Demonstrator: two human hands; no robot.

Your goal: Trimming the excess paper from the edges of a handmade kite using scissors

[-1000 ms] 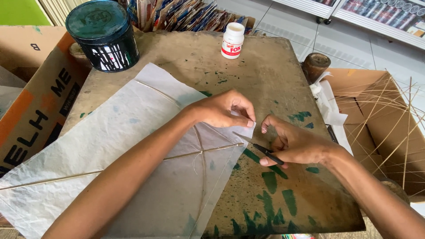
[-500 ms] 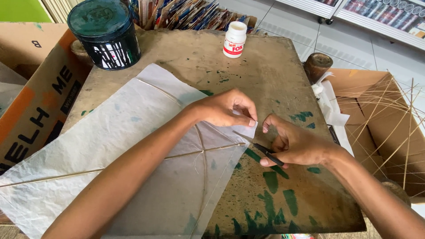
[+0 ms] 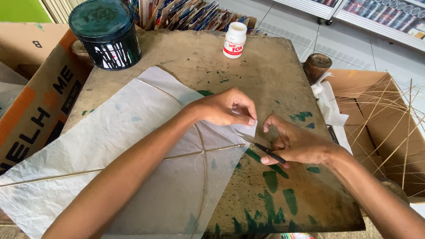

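Note:
A white tissue-paper kite (image 3: 110, 146) with thin crossed sticks lies flat on a worn, green-stained wooden board (image 3: 274, 75). My left hand (image 3: 226, 107) presses and pinches the paper's right corner near the tip of the horizontal stick. My right hand (image 3: 296, 144) sits just to the right of that corner, gripping a thin dark tool (image 3: 269, 153) whose tip points at the paper's edge. What kind of tool it is I cannot tell.
A dark round tin (image 3: 106, 35) stands at the board's far left, a small white glue bottle (image 3: 234, 40) at the far middle. Cardboard boxes flank the board: one left (image 3: 31, 102), one right (image 3: 380, 115) holding thin sticks. A brown pot (image 3: 317, 65) and crumpled paper (image 3: 330, 104) lie at the right edge.
Both hands stay at the kite's right corner with only slight finger shifts. The kite has not moved.

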